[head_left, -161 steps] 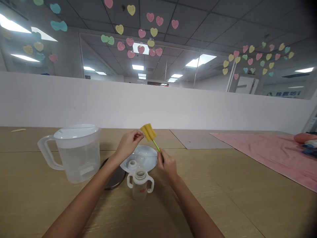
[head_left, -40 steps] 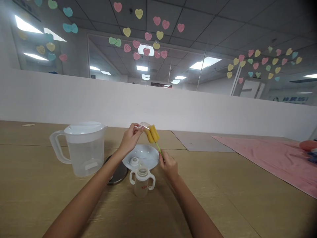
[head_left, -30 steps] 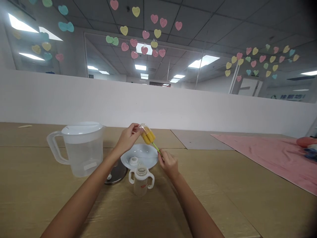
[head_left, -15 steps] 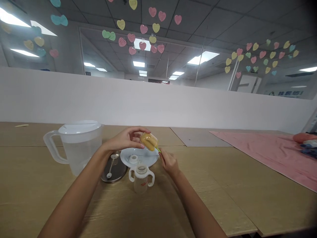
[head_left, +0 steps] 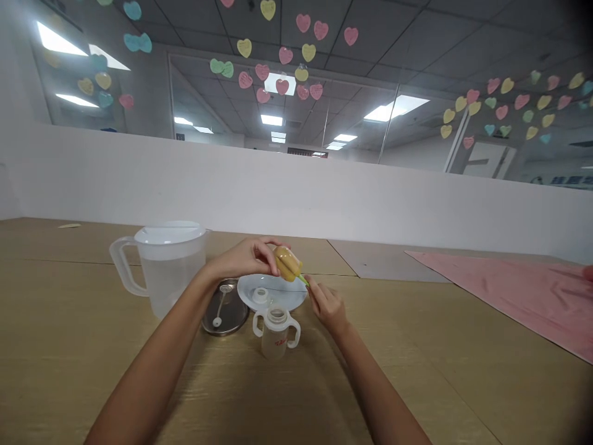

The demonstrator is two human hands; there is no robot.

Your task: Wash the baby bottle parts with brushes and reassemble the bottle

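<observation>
My left hand (head_left: 245, 259) curls around a clear plastic cap (head_left: 288, 254) fitted over the yellow sponge head of a bottle brush (head_left: 287, 266). The sponge shows through the cap's wall. My right hand (head_left: 327, 303) pinches the brush's thin green handle (head_left: 303, 279) close to its end, and most of that handle is hidden by the fingers. Below both hands lies a white plate (head_left: 294, 295) carrying a white bottle collar (head_left: 260, 295). A clear baby bottle with two white handles (head_left: 277, 334) stands just in front of the plate, nearest my right hand.
A clear plastic jug with a white lid (head_left: 169, 269) stands left of my left forearm. A round steel lid (head_left: 236, 315) holding a thin white-tipped stem lies beside the plate. A pink cloth (head_left: 523, 296) covers the wooden table's (head_left: 69, 309) right side; a white partition (head_left: 231, 185) backs it.
The clear cap has gone from the plate onto the sponge, now in my left hand. That hand has moved off the sponge and turned, uncovering the steel lid's stem. My view has shifted slightly.
</observation>
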